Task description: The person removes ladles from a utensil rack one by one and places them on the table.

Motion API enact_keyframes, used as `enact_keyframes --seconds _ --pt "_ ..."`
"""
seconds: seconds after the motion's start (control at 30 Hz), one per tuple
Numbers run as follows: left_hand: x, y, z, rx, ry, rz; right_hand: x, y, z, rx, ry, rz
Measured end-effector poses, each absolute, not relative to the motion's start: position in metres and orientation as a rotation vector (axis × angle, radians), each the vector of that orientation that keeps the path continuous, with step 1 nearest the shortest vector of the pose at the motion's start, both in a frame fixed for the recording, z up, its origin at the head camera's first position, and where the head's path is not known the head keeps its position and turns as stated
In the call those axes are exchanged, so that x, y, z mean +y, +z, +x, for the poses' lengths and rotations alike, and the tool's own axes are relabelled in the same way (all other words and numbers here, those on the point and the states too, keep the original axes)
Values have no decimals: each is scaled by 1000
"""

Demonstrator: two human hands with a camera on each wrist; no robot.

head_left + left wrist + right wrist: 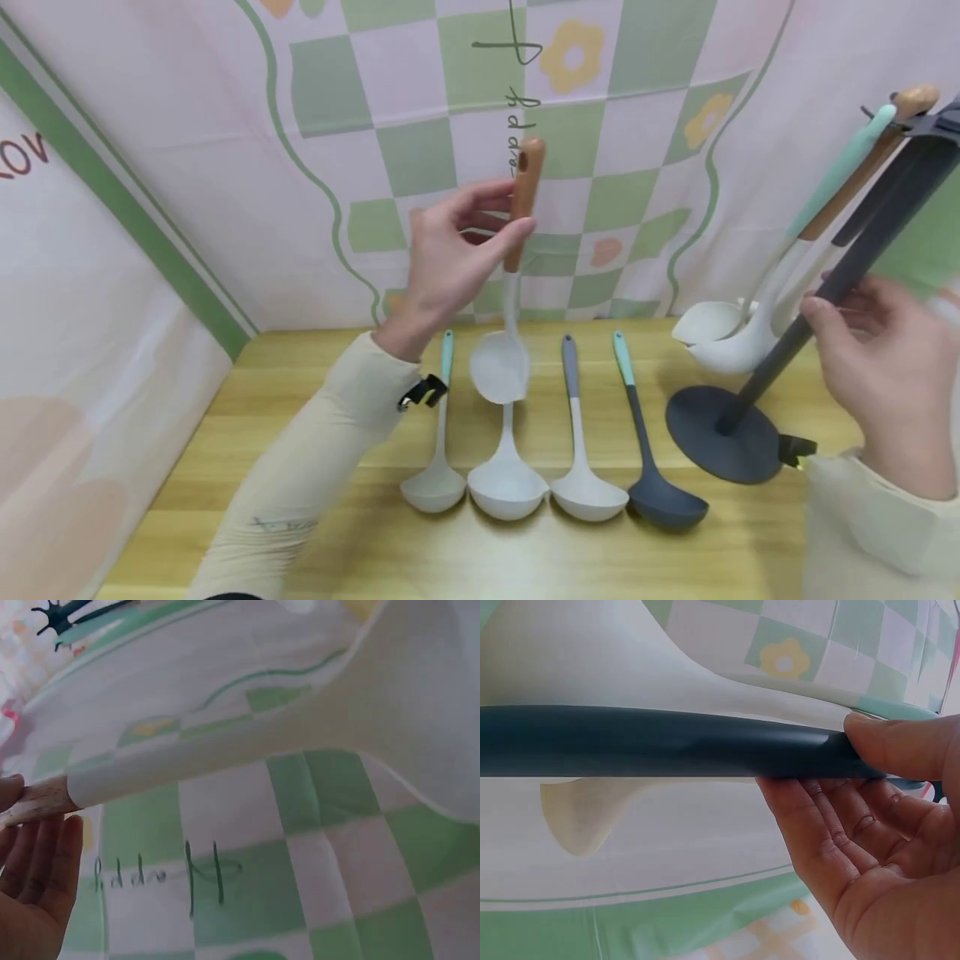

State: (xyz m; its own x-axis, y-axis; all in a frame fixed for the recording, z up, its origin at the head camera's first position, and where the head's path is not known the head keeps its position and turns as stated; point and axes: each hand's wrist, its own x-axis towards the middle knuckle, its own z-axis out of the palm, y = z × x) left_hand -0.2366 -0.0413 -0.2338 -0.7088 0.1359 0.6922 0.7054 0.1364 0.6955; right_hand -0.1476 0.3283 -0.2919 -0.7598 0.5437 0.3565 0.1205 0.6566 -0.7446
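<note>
Twelve o'clock in the head view, the left hand (453, 250) pinches the wooden-handled ladle (512, 296), bowl down above the tabletop (352, 517)! At three, the right hand (885, 367) grips the dark stand (783, 354) with hanging ladles (735, 354); four ladles (508, 492) line up at six.

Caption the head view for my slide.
Left hand holds a brown-handled ladle; right hand grips a dark stand.

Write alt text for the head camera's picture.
A person's left hand holds up a white ladle with a brown handle; the right hand grips a dark grey, round-based stand carrying more ladles. Three pale ladles and one dark ladle lie in a row on a yellowish, wood-grained table.
</note>
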Motion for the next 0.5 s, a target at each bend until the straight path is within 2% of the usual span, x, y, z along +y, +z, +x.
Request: enact_keyframes --seconds 0.27,0.5 --pt "-99 -250 -234 -2023 -1439 -671 328 -290 -150 -2290 1090 -506" --pt "-130 -260 -233 -2096 -1371 -550 328 -288 -149 -2189 1245 -499"
